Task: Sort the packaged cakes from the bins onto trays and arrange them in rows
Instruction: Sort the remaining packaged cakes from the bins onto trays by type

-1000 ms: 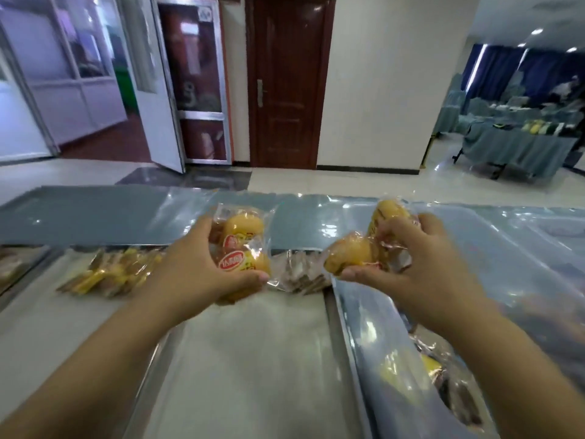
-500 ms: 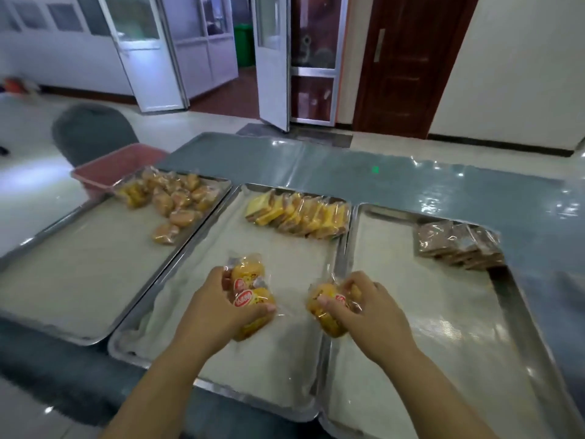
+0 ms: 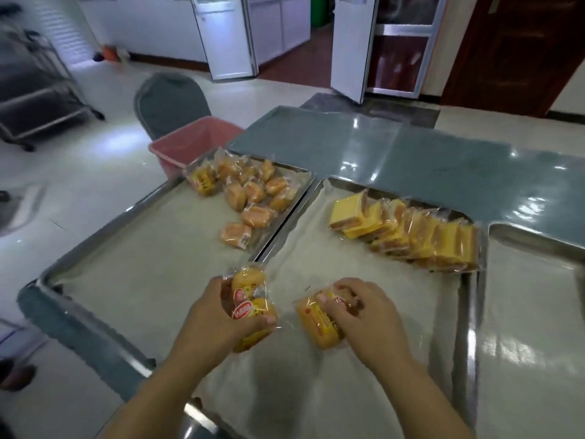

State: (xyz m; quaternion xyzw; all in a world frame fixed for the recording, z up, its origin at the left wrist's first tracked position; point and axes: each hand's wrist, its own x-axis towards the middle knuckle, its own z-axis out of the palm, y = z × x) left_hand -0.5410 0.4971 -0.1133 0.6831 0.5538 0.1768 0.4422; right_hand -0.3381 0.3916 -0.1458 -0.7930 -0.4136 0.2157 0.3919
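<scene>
My left hand (image 3: 218, 321) grips two round orange cakes in clear wrappers (image 3: 250, 299) over the near left of the middle tray (image 3: 316, 248). My right hand (image 3: 367, 315) holds more wrapped orange cakes (image 3: 316, 321) low over the same tray, to the right. Along the far edge of that tray stands a row of yellow square cakes (image 3: 408, 232). The left tray (image 3: 133, 248) carries a loose group of orange cakes (image 3: 250, 191) in its far right corner.
A third tray (image 3: 531, 312) lies at the right. A pink bin (image 3: 193, 141) and a grey chair (image 3: 167, 103) stand beyond the left tray. The trays rest on a grey table under glossy plastic (image 3: 411, 160). A metal cart (image 3: 34, 90) stands far left.
My view swung left and down from the bin side to the trays. Both hands carried their cakes leftward and lowered them over the middle tray.
</scene>
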